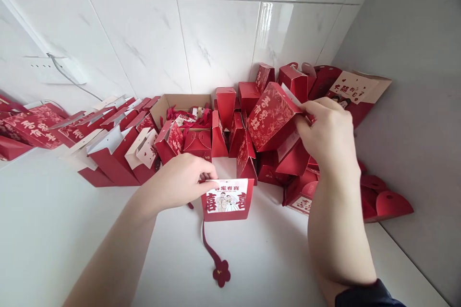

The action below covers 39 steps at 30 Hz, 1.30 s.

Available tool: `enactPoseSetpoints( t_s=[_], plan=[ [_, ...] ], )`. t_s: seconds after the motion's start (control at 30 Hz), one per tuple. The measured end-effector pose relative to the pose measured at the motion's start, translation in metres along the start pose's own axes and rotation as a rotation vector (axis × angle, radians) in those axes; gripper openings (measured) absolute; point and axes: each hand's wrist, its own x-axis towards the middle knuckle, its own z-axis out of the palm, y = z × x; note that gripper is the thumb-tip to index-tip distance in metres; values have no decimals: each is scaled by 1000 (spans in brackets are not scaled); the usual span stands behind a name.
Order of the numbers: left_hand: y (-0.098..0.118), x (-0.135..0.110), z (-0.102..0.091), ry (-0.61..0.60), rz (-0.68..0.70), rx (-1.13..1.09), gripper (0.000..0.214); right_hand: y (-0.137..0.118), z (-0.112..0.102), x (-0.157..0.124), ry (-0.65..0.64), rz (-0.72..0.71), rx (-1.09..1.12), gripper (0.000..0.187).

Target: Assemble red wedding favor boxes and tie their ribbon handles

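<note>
- The left hand (182,182) pinches, thumb against curled fingers, the top edge of a small red paper box with a white, couple-printed front (227,201).
- At that box's one o'clock, the right hand (326,124) pinches a tilted, red, floral-patterned paper box (270,117).
- A dark-red, flower-ended ribbon (221,273) lies at six o'clock.

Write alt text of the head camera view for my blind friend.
A person's left hand pinches the top of a small red box picturing a couple; the right hand holds a tilted, patterned red box. More red boxes and bags crowd the white table by a tiled wall.
</note>
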Motion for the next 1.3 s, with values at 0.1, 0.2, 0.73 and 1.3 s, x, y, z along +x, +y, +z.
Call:
enactPoseSetpoints(
  t_s=[0.1, 0.2, 0.73, 1.3],
  plan=[
    [0, -1, 1, -3, -2, -5, 22, -1, 0, -3, 17, -4, -60, 16],
    [-2, 0, 1, -9, 10, -7, 22, -3, 0, -6, 70, 18, -103, 18],
    [2, -4, 0, 7, 56, 18, 23, -117, 40, 0, -641, -597, 284, 22],
    [5, -11, -6, -44, 56, -16, 18, -150, 147, -17, -850, -233, 3, 44]
  ],
)
